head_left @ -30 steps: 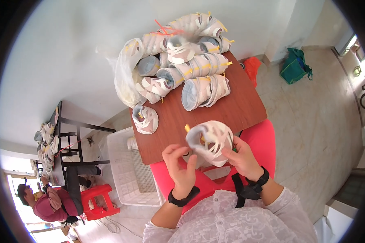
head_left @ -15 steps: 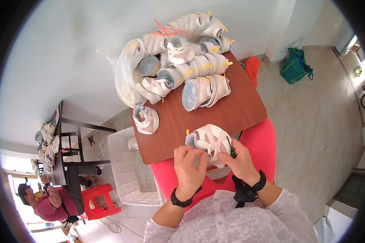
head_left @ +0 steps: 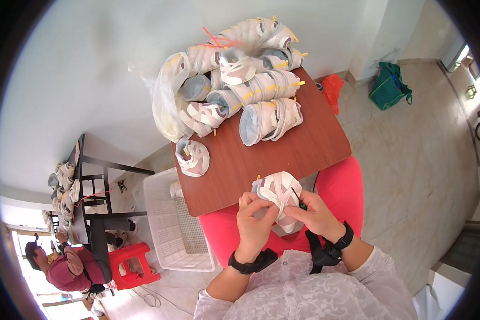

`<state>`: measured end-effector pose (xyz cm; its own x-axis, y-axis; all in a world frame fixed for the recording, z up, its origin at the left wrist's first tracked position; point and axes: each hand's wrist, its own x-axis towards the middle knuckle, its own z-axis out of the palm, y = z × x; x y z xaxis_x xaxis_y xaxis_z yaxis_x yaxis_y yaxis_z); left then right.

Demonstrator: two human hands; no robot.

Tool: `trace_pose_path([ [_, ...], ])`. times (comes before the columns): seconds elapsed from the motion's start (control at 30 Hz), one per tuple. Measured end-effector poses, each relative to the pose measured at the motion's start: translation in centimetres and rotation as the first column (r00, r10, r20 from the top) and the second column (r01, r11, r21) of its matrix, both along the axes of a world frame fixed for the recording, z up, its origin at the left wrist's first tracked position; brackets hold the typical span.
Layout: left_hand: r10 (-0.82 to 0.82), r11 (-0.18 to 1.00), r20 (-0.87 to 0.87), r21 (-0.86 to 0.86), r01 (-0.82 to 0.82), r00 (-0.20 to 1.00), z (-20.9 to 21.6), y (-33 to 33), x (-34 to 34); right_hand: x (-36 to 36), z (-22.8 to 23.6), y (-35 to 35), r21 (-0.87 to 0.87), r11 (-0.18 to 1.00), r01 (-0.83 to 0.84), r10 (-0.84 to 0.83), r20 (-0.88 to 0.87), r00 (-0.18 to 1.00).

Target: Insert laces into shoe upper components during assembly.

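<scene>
You are facing no readable text: nothing in your view is showing letters, numbers, labels, brands or signs clearly enough to make out.

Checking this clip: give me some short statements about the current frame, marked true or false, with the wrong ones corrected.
1. The left hand and right hand both touch a pale shoe upper. True.
2. The left hand's wrist is bare. False: it wears a black band.
3. A white crate stands beside the brown table. True.
4. That crate is filled to the brim. False: much of its bottom shows.
5. A green bag sits on the floor. True.
</scene>
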<state>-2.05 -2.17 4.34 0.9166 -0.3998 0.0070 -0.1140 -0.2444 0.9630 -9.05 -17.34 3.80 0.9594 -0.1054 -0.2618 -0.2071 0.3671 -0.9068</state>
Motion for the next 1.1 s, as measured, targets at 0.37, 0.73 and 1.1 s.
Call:
trace_pose_path([
  [0.37, 0.029, 0.999, 0.112, 0.028, -0.033, 0.993, 0.2, -0.6, -0.4, -0.7, -0.1, 0.7, 0.238, 0.971, -0.003, -0.007, 0.038, 0.999],
  [0.73, -0.062, 0.998, 0.140, 0.039, 0.057, 0.988, 2.1, -0.6, -0.2, -1.1, -0.2, 0.0, 0.402, 0.915, -0.020, 0.019, 0.007, 1.000],
  [1.1, -0.266, 0.964, 0.202, 0.032, 0.265, 0.943, 3.6, 1.6, 2.8, -1.4, -2.6, -1.3, 0.558, 0.830, -0.006, -0.015, 0.033, 0.999],
])
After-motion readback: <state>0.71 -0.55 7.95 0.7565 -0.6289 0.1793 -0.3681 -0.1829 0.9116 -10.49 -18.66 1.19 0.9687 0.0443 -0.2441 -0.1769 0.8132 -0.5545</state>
